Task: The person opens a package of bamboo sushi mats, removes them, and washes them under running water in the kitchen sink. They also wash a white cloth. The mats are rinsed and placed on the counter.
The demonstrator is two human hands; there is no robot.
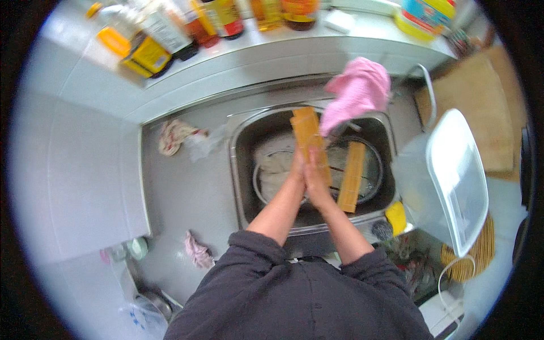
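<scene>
Over the steel sink (234, 170), my left hand (299, 163) and my right hand (313, 170) press from both sides on an upright bamboo slat mat (307, 127), which looks folded or rolled. A second bamboo mat piece (352, 176) leans in the sink to the right of my hands, over a round basin (378, 170) with water and chopsticks or thin sticks. At the left of the sink, another round vessel (256, 182) holds pale cloth or food; which one is unclear. A pink cloth (359, 91) hangs over the faucet just beyond the mat.
Bottles (148, 55) line the ledge behind. A clear plastic container (429, 182) stands right of the sink, near a wooden cutting board (476, 114). A yellow sponge (396, 217) and a scouring pad (381, 230) lie at the sink's front right corner. Rags (174, 137) lie on the left counter.
</scene>
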